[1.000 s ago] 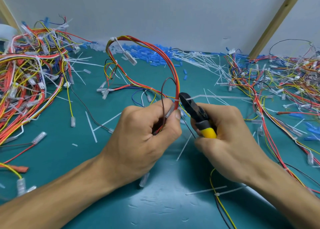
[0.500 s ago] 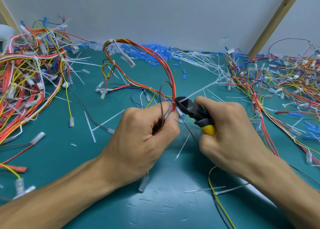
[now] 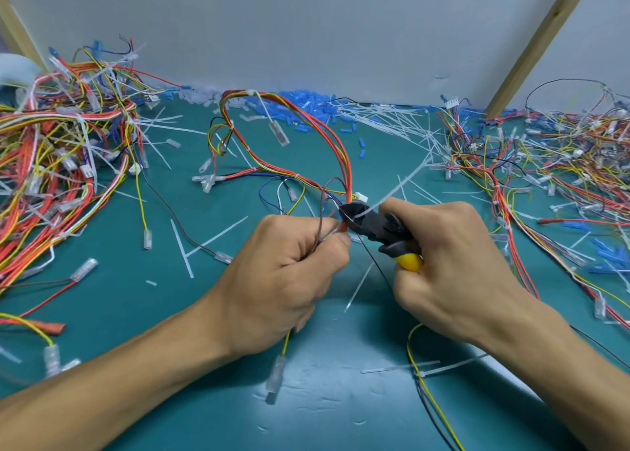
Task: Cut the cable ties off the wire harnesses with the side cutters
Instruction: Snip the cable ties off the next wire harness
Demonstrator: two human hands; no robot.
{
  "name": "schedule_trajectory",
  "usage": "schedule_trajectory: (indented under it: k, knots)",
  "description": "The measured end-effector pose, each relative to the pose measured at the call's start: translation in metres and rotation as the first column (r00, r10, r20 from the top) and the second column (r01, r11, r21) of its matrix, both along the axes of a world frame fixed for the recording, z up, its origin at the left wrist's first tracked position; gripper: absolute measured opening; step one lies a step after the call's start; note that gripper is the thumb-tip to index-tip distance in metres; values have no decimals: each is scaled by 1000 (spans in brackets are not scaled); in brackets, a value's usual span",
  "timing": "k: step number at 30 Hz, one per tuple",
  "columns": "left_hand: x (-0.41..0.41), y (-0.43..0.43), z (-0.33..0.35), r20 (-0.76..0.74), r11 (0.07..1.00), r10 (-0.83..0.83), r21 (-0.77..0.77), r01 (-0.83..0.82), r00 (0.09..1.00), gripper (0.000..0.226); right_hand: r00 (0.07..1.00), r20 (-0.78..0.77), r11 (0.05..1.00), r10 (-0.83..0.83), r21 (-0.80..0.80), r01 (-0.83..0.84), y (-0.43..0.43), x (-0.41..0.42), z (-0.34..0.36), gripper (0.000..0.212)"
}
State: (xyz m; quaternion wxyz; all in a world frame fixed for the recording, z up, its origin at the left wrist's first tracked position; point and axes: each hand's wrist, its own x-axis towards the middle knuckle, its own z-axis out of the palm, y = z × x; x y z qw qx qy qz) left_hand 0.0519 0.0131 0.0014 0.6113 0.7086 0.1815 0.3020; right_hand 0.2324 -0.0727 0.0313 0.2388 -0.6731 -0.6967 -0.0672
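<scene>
Cable tie point(image 3: 392, 199) on the wire harness point(image 3: 327, 137): lying right across the nose of the side cutters point(image 3: 381, 229) now, white tail pointing up and away past them. Having slid in closer over the last moment, nosing right up against the bundle instead of sitting a little off to the side. Most likely meaning: biting the tie now, or just about to. Not yet dropping off.

Holding the harness wires tight in the left hand point(image 3: 283, 273) grip, just beside the cutter nose. Wrapping the right hand point(image 3: 450, 263) grip round the black and yellow handles, squeezing them. Blades fully closed or not: cannot tell.

Keeping bare green surface point(image 3: 204, 399) on the near side of the cutters, good room for pulling back. Crowding in well off to the cutters' left point(image 3: 51, 161) and right point(image 3: 562, 161): big tangled piles of harnesses. Beyond the cutters: a heap of loose cut ties point(image 3: 385, 116), then the wall point(image 3: 306, 24), closing off that way.
</scene>
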Motion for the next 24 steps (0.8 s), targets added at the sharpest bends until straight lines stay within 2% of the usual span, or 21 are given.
schedule_trajectory:
  k: [3,7,10,15,20,22,24]
  knots:
    - [1,0,5,64,983,-81,-161,90,995,40,999,22,999,-36,-6,36,1,-3,2,18]
    - [1,4,13,111,951,-109,-277,136,988,40,988,132,995,-81,-42,87,3,-2,3,24]
    - [-1,6,14,137,912,-157,-360,196,978,41,988,139,994,-68,-80,80,3,0,2,23]
    - [-2,8,15,141,852,-240,-444,278,960,41,998,49,992,-35,-117,40,1,-1,3,18]
    - [-2,9,16,155,827,-253,-478,297,955,40,999,39,993,-21,-116,26,1,1,4,17]
    - [-3,9,16,165,818,-254,-490,302,953,39,1000,-25,992,-12,-127,9,2,-1,2,13]
    - [-3,9,17,183,801,-260,-508,318,948,39,992,-123,992,4,-127,-20,4,-2,0,28]
